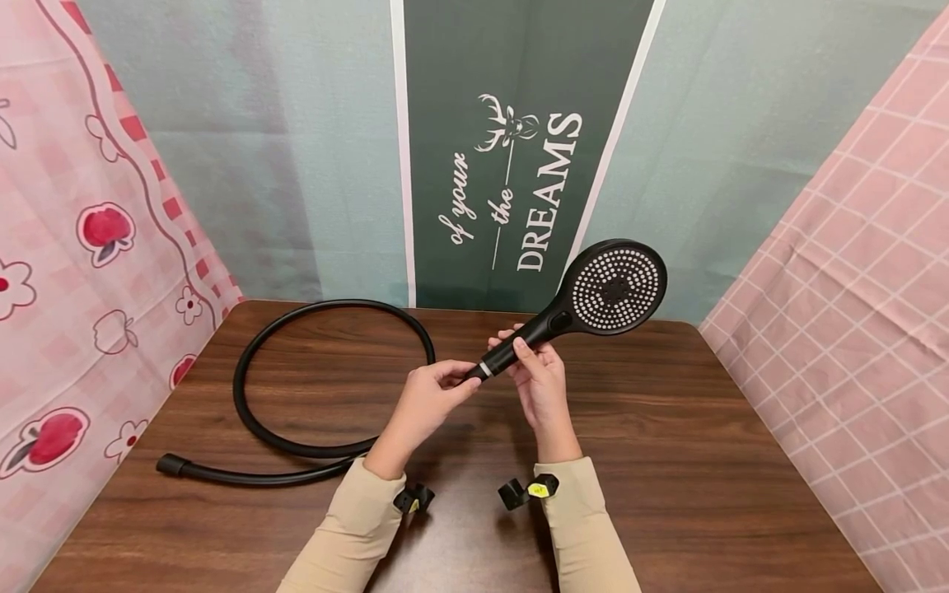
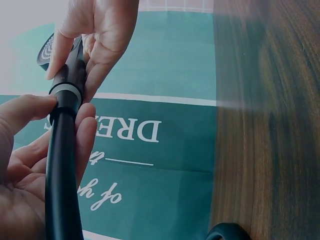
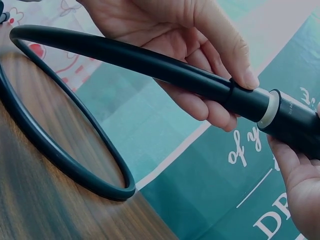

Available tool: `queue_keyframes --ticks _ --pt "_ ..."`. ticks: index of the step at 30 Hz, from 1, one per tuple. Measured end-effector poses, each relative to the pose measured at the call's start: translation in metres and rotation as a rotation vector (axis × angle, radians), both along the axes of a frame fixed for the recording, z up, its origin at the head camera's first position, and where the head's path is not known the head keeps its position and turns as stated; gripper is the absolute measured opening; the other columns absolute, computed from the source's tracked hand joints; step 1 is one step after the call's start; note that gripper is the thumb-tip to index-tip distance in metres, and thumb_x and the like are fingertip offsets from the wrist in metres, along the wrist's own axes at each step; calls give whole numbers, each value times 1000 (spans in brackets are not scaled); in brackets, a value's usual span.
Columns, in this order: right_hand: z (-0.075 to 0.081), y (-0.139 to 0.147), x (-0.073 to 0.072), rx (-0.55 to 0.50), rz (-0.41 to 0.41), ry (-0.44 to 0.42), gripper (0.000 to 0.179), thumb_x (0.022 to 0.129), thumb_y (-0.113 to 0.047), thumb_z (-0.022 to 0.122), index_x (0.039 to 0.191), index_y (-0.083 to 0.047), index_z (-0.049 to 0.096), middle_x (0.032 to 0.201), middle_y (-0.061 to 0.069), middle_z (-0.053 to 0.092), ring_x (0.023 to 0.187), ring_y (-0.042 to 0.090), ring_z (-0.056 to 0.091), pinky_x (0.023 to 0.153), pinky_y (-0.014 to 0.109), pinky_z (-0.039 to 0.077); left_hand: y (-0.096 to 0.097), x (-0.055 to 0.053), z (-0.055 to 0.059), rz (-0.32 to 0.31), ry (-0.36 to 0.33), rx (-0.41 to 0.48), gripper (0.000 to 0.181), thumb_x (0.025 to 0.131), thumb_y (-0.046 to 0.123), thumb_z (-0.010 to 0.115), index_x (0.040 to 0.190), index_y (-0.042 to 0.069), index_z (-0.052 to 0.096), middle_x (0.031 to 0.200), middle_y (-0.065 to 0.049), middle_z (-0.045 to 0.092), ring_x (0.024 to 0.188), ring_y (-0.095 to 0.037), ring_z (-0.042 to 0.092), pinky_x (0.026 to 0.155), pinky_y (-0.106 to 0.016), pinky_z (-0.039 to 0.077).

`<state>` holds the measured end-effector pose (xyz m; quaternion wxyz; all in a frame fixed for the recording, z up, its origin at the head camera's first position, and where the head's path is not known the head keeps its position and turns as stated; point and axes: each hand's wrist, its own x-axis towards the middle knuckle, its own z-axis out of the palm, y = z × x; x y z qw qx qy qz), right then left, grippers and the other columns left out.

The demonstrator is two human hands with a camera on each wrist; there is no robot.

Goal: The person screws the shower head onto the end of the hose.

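A black shower head [image 1: 614, 287] with pale nozzles is held up above the table's back edge, tilted up to the right. My right hand [image 1: 541, 383] grips its handle [image 1: 522, 339] near the lower end. With thumb and fingers my left hand [image 1: 424, 405] pinches the end fitting of a black shower hose [image 1: 334, 306]. In the right wrist view the hose's end fitting [image 3: 247, 102] meets the handle, and a pale ring [image 3: 270, 109] shows at the joint. How far the two are screwed together I cannot tell. The hose loops leftward onto the table.
The hose's other end [image 1: 170, 464] lies on the brown wooden table [image 1: 667, 494] at the left. A green and grey-blue cloth [image 1: 504, 49] hangs behind the table. Pink patterned cloths stand at the left [image 1: 67, 247] and right [image 1: 875, 288].
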<state>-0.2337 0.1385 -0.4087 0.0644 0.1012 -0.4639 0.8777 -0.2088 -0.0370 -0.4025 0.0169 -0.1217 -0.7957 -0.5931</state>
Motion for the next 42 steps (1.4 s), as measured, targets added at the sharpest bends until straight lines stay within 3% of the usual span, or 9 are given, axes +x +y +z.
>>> queue_keyframes --ticks 10,17,22,33,42 --pt "0 1 0 -6 8 1 15 101 -7 54 116 -8 55 101 1 74 96 15 74 91 30 57 1 0 0 2 19 1 23 89 18 75 110 8 76 98 -8 76 88 -18 71 78 -35 59" --pt "1 1 0 -6 10 -2 32 101 -7 54 128 6 43 102 1 74 96 15 74 91 30 57 0 -1 -1 -3 -7 9 26 89 19 75 113 8 75 97 -8 75 86 -16 71 74 -31 58" --pt "1 1 0 0 9 -4 32 102 -7 54 129 6 43 102 1 73 96 15 74 91 30 57 0 -1 -1 -10 -8 2 25 89 19 74 113 9 75 95 -8 75 82 -14 69 69 -27 54" --pt "0 1 -1 3 7 -3 28 101 -8 55 126 2 47 101 1 74 96 15 74 90 31 57 0 -1 -2 -8 15 0 24 89 18 75 111 8 75 98 -9 76 87 -17 71 77 -34 59" --pt "-1 2 -2 12 4 -5 28 102 -8 54 127 2 46 101 1 74 96 15 74 91 31 57 0 -1 -1 -4 1 11 25 90 18 74 113 8 75 97 -9 76 85 -17 71 73 -32 58"
